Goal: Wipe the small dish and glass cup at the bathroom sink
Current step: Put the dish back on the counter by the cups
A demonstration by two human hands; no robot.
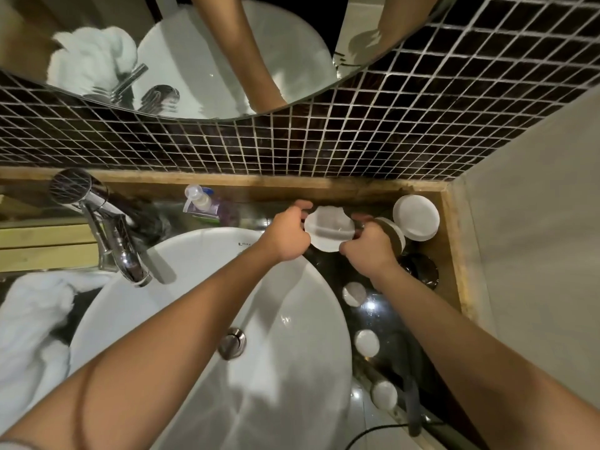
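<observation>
A small white shell-shaped dish point(329, 227) is held in the air above the dark counter, just past the sink's far right rim. My left hand point(289, 235) grips its left edge and my right hand point(367, 248) grips its right edge. No cloth shows in either hand. A clear glass cup point(418, 271) stands upright on the counter just right of my right wrist, apart from it. Behind my right hand sits a brown-banded round container point(394, 233); part of it is hidden.
The white sink basin point(201, 261) fills the middle, with a chrome faucet point(123, 254) at its left. A white towel point(32, 323) lies left. A pump bottle point(204, 203), a large white round lid point(417, 217) and small white discs point(367, 342) crowd the counter. A black cable point(412, 401) runs by.
</observation>
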